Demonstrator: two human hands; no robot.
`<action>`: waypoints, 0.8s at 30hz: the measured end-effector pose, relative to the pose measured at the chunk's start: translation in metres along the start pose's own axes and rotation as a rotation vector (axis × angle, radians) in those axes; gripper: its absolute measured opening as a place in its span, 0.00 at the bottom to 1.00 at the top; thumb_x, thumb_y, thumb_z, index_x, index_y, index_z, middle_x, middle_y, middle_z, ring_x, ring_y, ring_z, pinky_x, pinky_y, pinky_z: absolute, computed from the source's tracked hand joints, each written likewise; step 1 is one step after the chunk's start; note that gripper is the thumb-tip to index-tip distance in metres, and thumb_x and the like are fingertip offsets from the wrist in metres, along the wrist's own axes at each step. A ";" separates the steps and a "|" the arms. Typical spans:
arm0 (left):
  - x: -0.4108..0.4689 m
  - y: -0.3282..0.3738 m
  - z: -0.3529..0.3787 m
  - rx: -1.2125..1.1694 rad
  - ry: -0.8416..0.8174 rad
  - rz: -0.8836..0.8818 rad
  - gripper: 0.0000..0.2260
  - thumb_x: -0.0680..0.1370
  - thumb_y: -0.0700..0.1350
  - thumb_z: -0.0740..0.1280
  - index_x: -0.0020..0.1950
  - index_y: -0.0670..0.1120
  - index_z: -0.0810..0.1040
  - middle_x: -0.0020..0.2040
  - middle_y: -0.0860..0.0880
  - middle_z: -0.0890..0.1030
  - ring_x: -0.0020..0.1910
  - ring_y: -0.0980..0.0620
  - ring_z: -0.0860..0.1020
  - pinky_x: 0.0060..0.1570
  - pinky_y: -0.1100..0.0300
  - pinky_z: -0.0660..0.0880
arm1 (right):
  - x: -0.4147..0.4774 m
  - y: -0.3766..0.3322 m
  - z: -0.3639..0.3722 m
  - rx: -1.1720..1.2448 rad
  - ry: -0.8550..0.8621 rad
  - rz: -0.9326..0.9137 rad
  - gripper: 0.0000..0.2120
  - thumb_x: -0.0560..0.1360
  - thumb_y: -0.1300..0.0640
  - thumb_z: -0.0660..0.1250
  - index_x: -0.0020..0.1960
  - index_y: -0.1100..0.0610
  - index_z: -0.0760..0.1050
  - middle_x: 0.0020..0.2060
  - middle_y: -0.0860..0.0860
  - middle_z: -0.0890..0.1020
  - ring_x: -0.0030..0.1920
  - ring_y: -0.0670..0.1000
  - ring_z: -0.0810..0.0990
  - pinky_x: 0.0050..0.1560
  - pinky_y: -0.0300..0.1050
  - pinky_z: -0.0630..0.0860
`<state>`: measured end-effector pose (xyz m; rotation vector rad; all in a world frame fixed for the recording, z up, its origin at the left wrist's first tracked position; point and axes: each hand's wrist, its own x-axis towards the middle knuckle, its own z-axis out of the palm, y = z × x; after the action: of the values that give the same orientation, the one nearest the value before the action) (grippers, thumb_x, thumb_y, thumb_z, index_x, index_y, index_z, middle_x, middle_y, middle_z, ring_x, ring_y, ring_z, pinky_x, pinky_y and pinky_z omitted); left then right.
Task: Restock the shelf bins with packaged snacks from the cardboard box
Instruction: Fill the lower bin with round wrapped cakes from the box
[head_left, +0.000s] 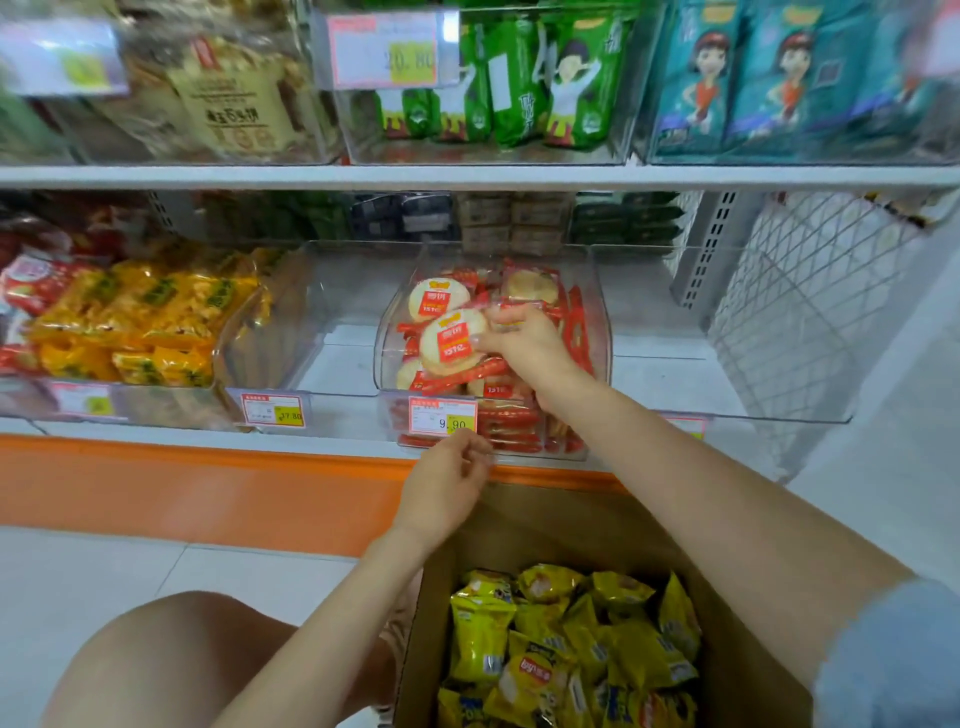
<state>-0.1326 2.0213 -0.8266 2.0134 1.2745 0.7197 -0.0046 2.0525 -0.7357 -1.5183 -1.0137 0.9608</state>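
Cracker pack (451, 343): in the head view it sits on top of the pile in the clear bin (598, 317) on the lower shelf. The round face and red label are turned up toward the camera.
Long axis: looks like upper left to lower right, but the right end is under the fingers, so not 100% sure.
Right hand (524, 338): reaching into the bin and pinching the pack's right edge between thumb and fingertips.
Left hand (445, 483): fingers curled in at the bin's front lip, just under the price tag (441, 415). Honestly can't tell if it's gripping the lip or only touching it.
Counts: three round cracker faces show clearly. The rest are red edges stacked on each other, too overlapped to count.
Cardboard box (524, 525): one, open, right below the shelf and between the arms.
Yellow snack bags (561, 639): a dozen-plus jumbled in the box.
Hard to see: the box's near side and the lowest bags are cut off by the frame's bottom edge, and the upper shelf is motion-blurred.
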 end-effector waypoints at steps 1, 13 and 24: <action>0.001 -0.002 -0.002 0.008 0.003 0.008 0.05 0.77 0.38 0.63 0.51 0.44 0.77 0.40 0.56 0.76 0.39 0.55 0.75 0.43 0.61 0.72 | 0.001 0.000 0.009 0.026 -0.037 0.028 0.15 0.72 0.65 0.71 0.54 0.56 0.70 0.49 0.55 0.78 0.35 0.50 0.82 0.33 0.43 0.79; -0.002 -0.010 -0.006 0.032 -0.039 0.015 0.06 0.78 0.38 0.62 0.52 0.44 0.76 0.44 0.52 0.78 0.43 0.54 0.76 0.46 0.59 0.74 | -0.005 0.017 0.024 -0.498 -0.069 -0.088 0.21 0.68 0.55 0.75 0.59 0.54 0.76 0.52 0.51 0.77 0.47 0.49 0.77 0.44 0.42 0.76; -0.005 0.002 -0.035 0.325 0.504 0.173 0.04 0.75 0.45 0.64 0.48 0.48 0.74 0.42 0.53 0.76 0.42 0.51 0.75 0.37 0.62 0.66 | 0.015 0.034 0.017 -0.970 -0.055 -0.649 0.17 0.74 0.45 0.66 0.61 0.48 0.77 0.58 0.49 0.74 0.62 0.52 0.68 0.65 0.48 0.62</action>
<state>-0.1587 2.0234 -0.8031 2.3112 1.5934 1.2269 -0.0114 2.0676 -0.7727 -1.6934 -2.0184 -0.0018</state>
